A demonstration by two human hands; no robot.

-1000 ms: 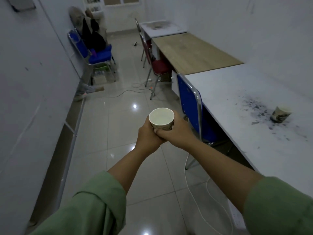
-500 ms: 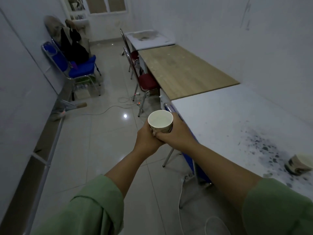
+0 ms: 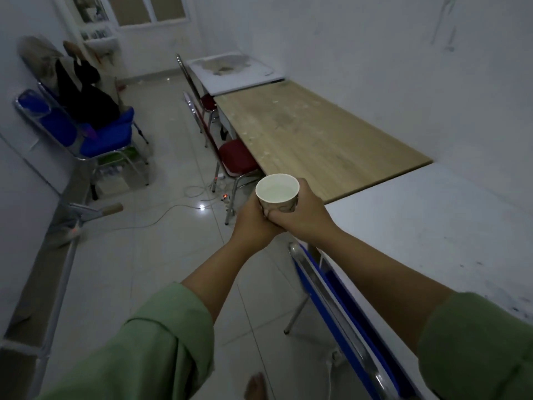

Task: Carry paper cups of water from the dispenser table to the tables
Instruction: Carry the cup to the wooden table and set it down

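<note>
A white paper cup (image 3: 277, 189) with water in it is held upright in front of me, above the floor and just left of the tables. My left hand (image 3: 251, 223) wraps its lower left side and my right hand (image 3: 300, 217) wraps the right side, fingers overlapping under it. A white table (image 3: 427, 235) lies to my right. Beyond it stands a wooden table (image 3: 311, 134), then another white table (image 3: 233, 72) at the far end.
A blue chair (image 3: 340, 307) stands close at my right against the white table. Two red chairs (image 3: 233, 157) sit at the wooden table. A power strip and cables (image 3: 202, 197) lie on the floor. A blue chair with dark clothes (image 3: 95, 128) stands by the left wall.
I have walked forward along the tables with the cup in both hands. The second cup on the white table has passed out of view, and the wooden table is closer.
</note>
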